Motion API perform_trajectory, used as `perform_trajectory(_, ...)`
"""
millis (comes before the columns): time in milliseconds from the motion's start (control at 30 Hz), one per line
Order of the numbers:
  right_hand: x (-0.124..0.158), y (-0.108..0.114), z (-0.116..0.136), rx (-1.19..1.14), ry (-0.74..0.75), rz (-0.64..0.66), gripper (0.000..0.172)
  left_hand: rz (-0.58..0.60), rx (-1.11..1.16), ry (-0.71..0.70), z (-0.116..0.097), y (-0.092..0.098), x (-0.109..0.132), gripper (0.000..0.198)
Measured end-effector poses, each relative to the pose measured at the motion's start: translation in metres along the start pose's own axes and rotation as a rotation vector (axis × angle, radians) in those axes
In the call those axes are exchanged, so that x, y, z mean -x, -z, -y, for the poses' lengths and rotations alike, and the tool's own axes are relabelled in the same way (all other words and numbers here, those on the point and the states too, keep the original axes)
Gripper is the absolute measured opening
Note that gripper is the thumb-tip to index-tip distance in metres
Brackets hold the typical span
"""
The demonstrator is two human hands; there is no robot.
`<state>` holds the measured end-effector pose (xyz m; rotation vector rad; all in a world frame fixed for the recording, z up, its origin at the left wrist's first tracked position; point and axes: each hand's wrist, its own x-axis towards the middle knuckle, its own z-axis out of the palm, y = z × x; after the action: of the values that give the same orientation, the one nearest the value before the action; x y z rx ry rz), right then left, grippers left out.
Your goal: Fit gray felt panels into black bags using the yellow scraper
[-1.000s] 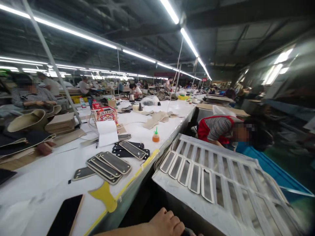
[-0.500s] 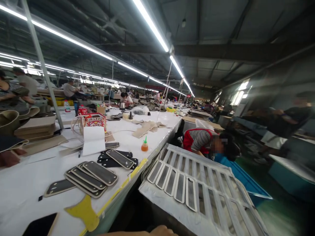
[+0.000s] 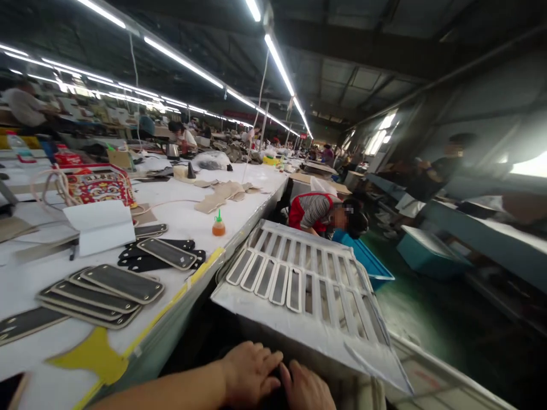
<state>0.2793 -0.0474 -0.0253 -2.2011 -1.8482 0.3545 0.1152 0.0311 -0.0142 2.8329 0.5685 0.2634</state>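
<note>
My left hand point(image 3: 251, 370) reaches in from the bottom edge, its fingers a little apart and slightly bent over something dark. Close beside it is my right hand point(image 3: 306, 388), cut off by the lower edge, its visible fingers stretched toward the left one. I see nothing held in either hand. Just beyond them stands a pale slotted rack point(image 3: 256, 306). A row of dark strips with light edging, such as this dark strip point(image 3: 279, 283), lies on its near-left part. The dark area under my hands is too dim to make out.
On the white table point(image 3: 179, 196) at left are stacked dark panels point(image 3: 122, 283) with light edging, a yellow flat piece point(image 3: 92, 356) and a small orange bottle point(image 3: 218, 225). Behind the rack a co-worker in a red apron point(image 3: 299, 210) bends over a blue bin point(image 3: 363, 256).
My view has turned right and downward, so the table and rack sit further left. Both hands now show at the bottom, where only part of one hand and forearm showed before.
</note>
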Motion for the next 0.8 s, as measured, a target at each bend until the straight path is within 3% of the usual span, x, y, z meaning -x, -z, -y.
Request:
perform_trajectory(100, 0.004, 0.02, 0.001, -0.426, -0.039, 0.096, 0.035, 0.003, 0.297, 0.068, -0.007, 0.027, 0.013, 0.045)
perform_trajectory(167, 0.011, 0.031, -0.013, -0.53, -0.09, 0.13, 0.047, -0.132, 0.535, 0.215, -0.002, 0.037, 0.023, 0.042)
perform_trajectory(233, 0.026, 0.038, -0.03, -0.619, -0.127, 0.156, 0.052, -0.211, 0.632, 0.341, 0.008, 0.042, 0.04, 0.042)
perform_trajectory(333, 0.054, 0.038, -0.049, -0.863, -0.202, 0.264, 0.053, -0.036, 0.688, 0.43, 0.027, 0.042, 0.069, 0.056)
perform_trajectory(400, 0.067, 0.031, -0.052, -1.03, -0.337, 0.332, 0.05, 0.096, 0.761, 0.491, 0.034, 0.038, 0.083, 0.055)
perform_trajectory(533, 0.07, 0.016, -0.05, -1.157, -0.536, 0.342, 0.043, 0.131, 0.927, 0.576, 0.034, 0.028, 0.088, 0.05)
perform_trajectory(633, 0.071, 0.015, -0.054, -1.247, -0.57, 0.338, 0.045, 0.187, 0.955, 0.615, 0.032, 0.032, 0.083, 0.054)
perform_trajectory(800, 0.084, 0.007, -0.062, -1.501, -0.602, 0.296, 0.047, 0.185, 0.608, 0.527, 0.018, 0.05, 0.06, 0.062)
